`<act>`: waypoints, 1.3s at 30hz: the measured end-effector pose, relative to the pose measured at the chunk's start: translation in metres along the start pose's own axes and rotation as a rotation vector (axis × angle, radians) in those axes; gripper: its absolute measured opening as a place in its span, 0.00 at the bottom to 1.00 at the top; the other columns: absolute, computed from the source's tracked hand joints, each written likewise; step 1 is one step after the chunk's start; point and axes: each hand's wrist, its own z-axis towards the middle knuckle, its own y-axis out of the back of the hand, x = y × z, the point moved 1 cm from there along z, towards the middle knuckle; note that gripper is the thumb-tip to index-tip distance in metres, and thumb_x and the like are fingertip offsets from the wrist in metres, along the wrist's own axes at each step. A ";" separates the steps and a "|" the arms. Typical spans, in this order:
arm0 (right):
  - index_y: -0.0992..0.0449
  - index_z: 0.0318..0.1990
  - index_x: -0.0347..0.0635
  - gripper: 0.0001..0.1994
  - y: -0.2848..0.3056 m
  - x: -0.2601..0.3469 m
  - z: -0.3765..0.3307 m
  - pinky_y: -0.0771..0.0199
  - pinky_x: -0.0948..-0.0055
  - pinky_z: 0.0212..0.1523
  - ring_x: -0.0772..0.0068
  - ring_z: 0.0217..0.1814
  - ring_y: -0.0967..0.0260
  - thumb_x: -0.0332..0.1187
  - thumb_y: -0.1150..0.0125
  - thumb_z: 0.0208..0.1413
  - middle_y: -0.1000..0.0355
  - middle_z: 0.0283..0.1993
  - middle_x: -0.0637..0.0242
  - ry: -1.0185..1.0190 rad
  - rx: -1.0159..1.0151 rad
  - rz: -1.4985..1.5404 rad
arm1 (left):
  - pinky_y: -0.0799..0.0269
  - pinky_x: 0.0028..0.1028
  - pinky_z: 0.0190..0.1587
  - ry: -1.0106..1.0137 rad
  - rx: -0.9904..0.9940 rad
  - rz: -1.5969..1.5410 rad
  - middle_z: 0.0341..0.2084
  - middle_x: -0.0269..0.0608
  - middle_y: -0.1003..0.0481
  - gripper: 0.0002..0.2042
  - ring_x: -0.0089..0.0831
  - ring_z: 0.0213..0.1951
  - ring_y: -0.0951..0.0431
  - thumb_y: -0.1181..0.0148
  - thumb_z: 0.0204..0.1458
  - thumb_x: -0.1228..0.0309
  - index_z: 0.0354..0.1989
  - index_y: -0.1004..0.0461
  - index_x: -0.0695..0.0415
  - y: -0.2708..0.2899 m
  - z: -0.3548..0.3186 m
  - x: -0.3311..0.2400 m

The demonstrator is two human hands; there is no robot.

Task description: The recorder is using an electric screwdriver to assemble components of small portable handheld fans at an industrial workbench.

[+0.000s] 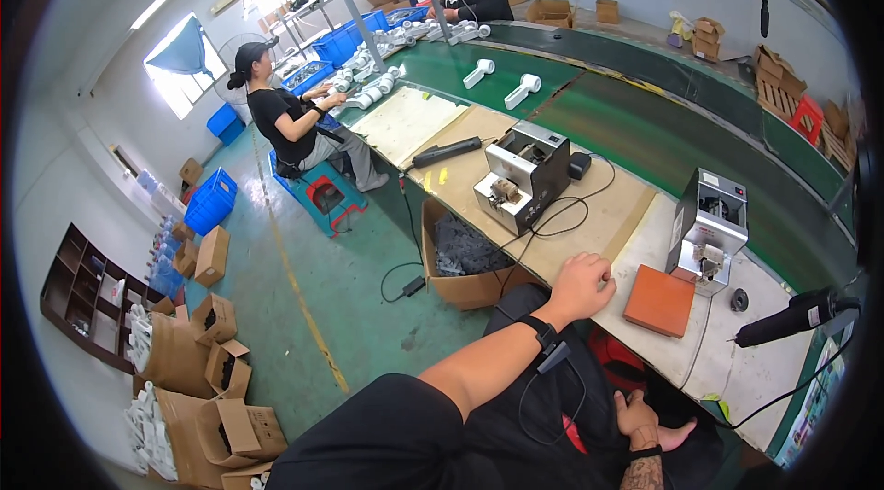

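My left hand (582,287) rests on the near edge of the workbench with its fingers curled in. Nothing shows in it. A wristband with a dark cable is around that wrist. Low in my lap, my right hand (637,418) lies beside a bare foot (678,435); its fingers are loosely apart and hold nothing I can see. An orange-brown square block (659,301) lies on the bench just right of my left hand. Behind it stands a small silver and black machine (709,227). A second such machine (523,179) is farther left.
A black corded electric screwdriver (787,320) hangs at the right above the bench; another dark tool (447,152) lies farther left. A green conveyor (635,140) carries two white parts. An open carton (460,283) sits beside my legs. A person (285,117) works at the left.
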 end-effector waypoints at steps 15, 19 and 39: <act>0.17 0.51 0.37 0.34 0.015 -0.014 0.011 0.25 0.45 0.58 0.40 0.54 0.21 0.62 0.54 0.65 0.20 0.50 0.43 -0.017 0.165 0.300 | 0.35 0.49 0.33 0.092 0.220 0.143 0.24 0.51 0.27 0.08 0.51 0.29 0.28 0.42 0.53 0.68 0.26 0.27 0.59 -0.033 -0.005 0.031; 0.23 0.52 0.31 0.34 -0.021 -0.016 0.024 0.23 0.46 0.55 0.39 0.52 0.21 0.60 0.52 0.66 0.19 0.44 0.43 0.052 -0.118 0.158 | 0.36 0.32 0.33 0.021 0.013 -0.039 0.23 0.38 0.35 0.06 0.30 0.28 0.35 0.43 0.55 0.79 0.29 0.33 0.60 -0.027 -0.012 0.071; 0.20 0.54 0.35 0.32 -0.032 -0.070 0.001 0.24 0.52 0.53 0.45 0.51 0.20 0.59 0.50 0.65 0.19 0.46 0.47 0.038 -0.109 0.260 | 0.25 0.41 0.48 0.089 0.302 0.142 0.39 0.53 0.19 0.17 0.48 0.41 0.20 0.37 0.59 0.57 0.42 0.19 0.60 -0.024 -0.012 -0.048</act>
